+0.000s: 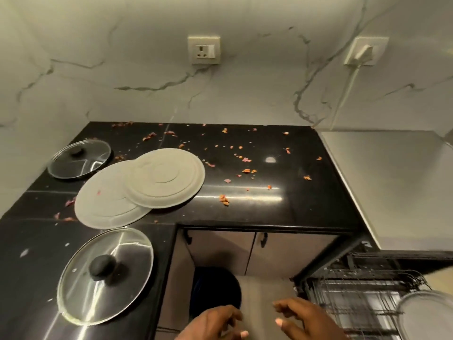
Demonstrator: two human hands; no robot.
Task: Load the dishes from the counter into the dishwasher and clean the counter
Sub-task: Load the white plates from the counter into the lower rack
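The left hand (213, 322) and right hand (304, 320) hang empty, fingers loose. The nearest glass lid (115, 285) looks fragile and slick (rim steel-edged); best lifted by its black knob (102, 264).

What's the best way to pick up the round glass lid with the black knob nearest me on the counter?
Pinch the black knob at the centre of the round glass lid, coming straight down from above. The lid lies flat, dome up, its rim flush on the black counter, so the upstanding knob is the only easy purchase.
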